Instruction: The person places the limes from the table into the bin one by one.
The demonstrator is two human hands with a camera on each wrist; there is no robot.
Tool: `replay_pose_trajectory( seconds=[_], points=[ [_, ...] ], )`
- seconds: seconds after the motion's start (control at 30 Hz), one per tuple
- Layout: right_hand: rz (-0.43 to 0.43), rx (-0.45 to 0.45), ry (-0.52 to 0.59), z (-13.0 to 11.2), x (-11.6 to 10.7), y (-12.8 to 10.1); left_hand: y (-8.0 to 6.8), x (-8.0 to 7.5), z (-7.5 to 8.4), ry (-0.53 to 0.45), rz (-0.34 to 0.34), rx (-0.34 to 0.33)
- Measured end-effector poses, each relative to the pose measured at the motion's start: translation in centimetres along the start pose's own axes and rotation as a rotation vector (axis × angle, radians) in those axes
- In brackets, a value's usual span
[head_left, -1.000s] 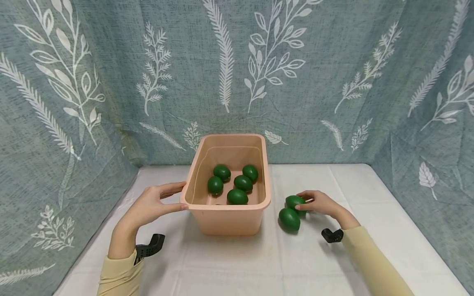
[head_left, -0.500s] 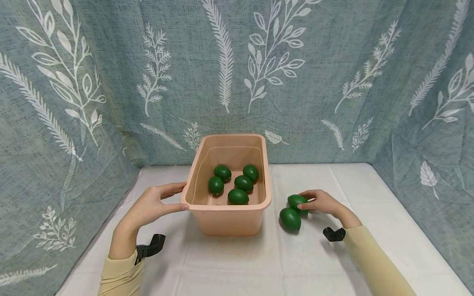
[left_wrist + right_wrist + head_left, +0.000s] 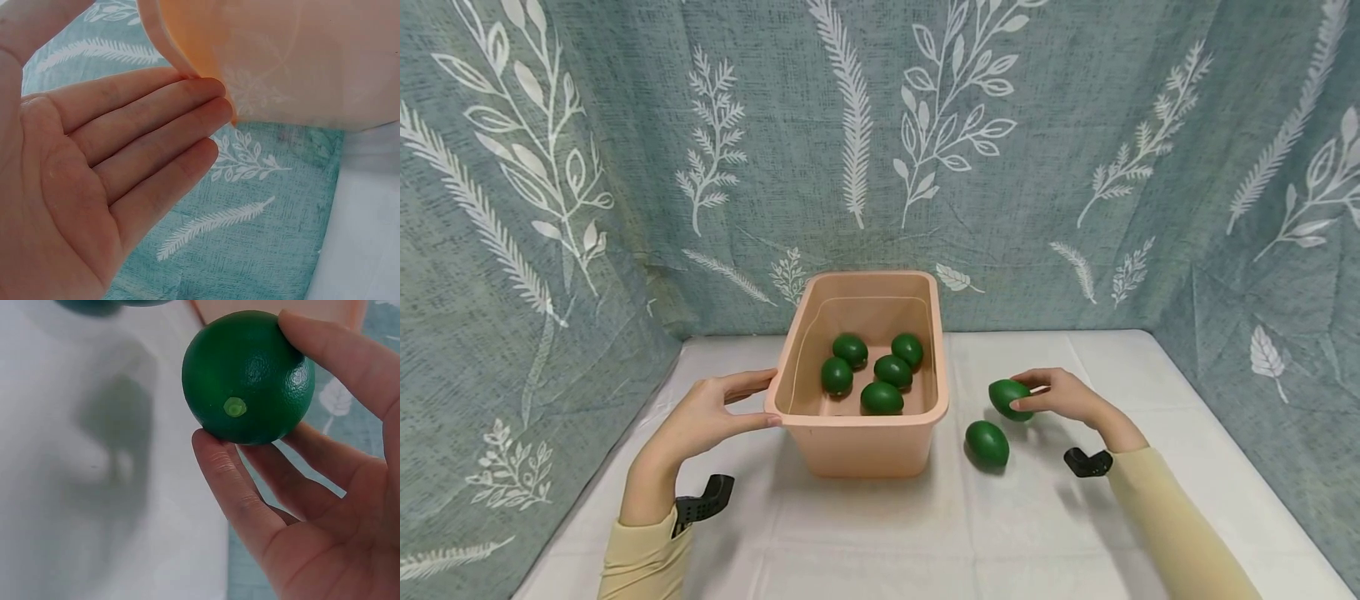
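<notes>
My right hand [image 3: 1060, 396] holds a green lime [image 3: 1009, 397] (no label readable) right of centre, above the table; my left hand [image 3: 703, 417] grips the peach tub [image 3: 857, 442] at its rim, thumb on top.

Tub [image 3: 865, 442] at centre of table [image 3: 925, 533], backdrop cloth [image 3: 880, 150] behind and at both sides. Five limes [image 3: 882, 398] inside tub. Left hand [image 3: 703, 417] at tub's left rim, thumb on top. Loose lime [image 3: 987, 442] on table just right of tub. Held lime [image 3: 1009, 398] behind it, lifted clear, in right hand [image 3: 1063, 398].
</notes>
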State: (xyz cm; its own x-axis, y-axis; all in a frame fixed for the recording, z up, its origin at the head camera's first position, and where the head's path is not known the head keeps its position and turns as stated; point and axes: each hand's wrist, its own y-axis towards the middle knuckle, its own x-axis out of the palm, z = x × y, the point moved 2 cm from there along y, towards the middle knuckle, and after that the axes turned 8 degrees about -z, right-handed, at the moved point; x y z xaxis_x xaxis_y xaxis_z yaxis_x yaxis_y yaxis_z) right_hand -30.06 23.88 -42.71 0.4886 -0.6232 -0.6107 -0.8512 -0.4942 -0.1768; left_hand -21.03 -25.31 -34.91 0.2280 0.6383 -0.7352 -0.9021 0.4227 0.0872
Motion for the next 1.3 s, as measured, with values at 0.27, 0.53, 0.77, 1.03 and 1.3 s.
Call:
replay_pose_trajectory(
  seconds=[0.27, 0.53, 0.77, 1.03, 1.3],
  points=[
    [0.005, -0.002, -0.047, -1.6, -1.4, -0.3, 0.2, 0.0, -0.2, 0.009, -0.001, 0.007],
    [0.002, -0.047, -0.081, -4.1, -2.4, -0.5, 0.1, -0.1, -0.2, 0.012, 0.001, 0.003],
    [-0.004, -0.07, -0.112, -7.1, -3.1, -0.4, 0.3, -0.1, -0.3, 0.013, 0.001, 0.0],
    [-0.009, -0.125, -0.127, -10.1, -3.8, 0.3, 0.4, -0.2, -0.1, 0.006, 0.001, 0.006],
    [-0.031, -0.158, -0.151, -13.2, -4.1, 1.5, 0.3, -0.2, -0.2, 0.001, 0.004, 0.023]
  ],
)
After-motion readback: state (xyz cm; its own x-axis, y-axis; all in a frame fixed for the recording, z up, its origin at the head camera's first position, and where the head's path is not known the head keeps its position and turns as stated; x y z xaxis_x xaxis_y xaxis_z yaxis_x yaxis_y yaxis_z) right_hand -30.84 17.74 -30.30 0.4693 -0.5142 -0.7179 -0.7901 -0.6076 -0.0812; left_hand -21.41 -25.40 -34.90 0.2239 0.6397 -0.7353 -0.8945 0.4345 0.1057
